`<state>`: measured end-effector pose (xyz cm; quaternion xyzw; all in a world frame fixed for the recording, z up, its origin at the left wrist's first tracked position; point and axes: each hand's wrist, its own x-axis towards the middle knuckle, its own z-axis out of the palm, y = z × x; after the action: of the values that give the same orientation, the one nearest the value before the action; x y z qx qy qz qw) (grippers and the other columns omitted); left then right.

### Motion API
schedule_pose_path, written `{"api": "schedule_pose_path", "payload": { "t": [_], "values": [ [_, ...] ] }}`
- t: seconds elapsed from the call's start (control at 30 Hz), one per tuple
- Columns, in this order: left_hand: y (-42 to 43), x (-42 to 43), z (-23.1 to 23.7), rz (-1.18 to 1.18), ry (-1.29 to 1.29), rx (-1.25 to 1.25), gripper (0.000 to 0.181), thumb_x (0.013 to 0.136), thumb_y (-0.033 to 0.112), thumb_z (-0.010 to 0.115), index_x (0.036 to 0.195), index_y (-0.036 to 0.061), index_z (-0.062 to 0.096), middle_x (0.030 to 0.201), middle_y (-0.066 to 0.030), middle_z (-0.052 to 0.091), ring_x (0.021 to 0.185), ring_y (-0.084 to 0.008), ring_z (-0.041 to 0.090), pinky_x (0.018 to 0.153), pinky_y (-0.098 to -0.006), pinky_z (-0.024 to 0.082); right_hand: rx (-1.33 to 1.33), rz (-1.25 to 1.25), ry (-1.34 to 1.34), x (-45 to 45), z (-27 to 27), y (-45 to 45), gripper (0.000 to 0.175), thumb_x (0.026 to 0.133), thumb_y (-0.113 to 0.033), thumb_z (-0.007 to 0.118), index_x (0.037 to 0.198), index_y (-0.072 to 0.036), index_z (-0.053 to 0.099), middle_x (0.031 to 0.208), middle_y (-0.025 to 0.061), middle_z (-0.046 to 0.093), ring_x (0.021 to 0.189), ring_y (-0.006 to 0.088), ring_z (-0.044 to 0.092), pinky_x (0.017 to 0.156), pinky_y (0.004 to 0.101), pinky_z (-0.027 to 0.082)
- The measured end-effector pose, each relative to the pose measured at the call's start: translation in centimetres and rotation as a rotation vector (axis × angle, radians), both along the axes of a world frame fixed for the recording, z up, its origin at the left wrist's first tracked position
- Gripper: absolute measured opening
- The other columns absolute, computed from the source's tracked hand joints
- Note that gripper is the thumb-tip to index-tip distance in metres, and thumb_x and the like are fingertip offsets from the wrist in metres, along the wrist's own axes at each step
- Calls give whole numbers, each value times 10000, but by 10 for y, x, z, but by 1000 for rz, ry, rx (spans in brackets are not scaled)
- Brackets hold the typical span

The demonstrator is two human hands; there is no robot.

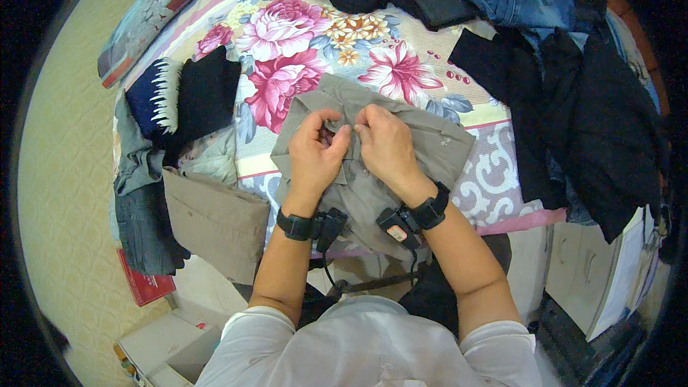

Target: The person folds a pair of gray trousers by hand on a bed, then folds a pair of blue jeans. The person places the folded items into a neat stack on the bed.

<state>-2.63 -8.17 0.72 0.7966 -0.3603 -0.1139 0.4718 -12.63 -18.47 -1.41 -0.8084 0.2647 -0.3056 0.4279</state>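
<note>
A grey-khaki buttoned garment, which looks like a shirt, lies in front of me on a flowered bedspread. A small embroidered mark shows on its right part, and a button shows below my hands. My left hand pinches the cloth near the garment's middle opening, thumb and forefinger curled around an edge. Close beside it, my right hand grips the facing edge with its fingertips. The fingertips of both hands nearly meet. What exactly lies between them is too small to tell. Each wrist carries a black strap with a small cabled device.
Folded clothes are stacked at the left: a khaki piece, a black one and dark trousers. Black garments and blue jeans heap at the right. A drawer cabinet stands at lower right, a box at lower left.
</note>
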Motion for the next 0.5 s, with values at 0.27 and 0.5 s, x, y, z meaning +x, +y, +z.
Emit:
{"api": "schedule_pose_path", "payload": {
  "t": [0.27, 0.5],
  "values": [
    [-9, 52, 31, -384, 429, 224, 163, 943, 69, 565, 974, -36, 686, 842, -45, 675, 723, -110, 676, 652, -254, 544, 183, 15, 27, 1, 3, -4, 110, 833, -78, 653, 884, -27, 569, 836, 168, 634, 830, 389, 619, 717, 488, 462],
    [-28, 77, 36, -588, 525, 302, 125, 909, 6, 590, 958, -63, 683, 948, -80, 651, 731, -125, 671, 662, -240, 548, 185, 38, 84, -1, 6, -7, 104, 833, -73, 648, 891, -32, 571, 836, 164, 633, 818, 382, 619, 707, 476, 463]
  ]
}}
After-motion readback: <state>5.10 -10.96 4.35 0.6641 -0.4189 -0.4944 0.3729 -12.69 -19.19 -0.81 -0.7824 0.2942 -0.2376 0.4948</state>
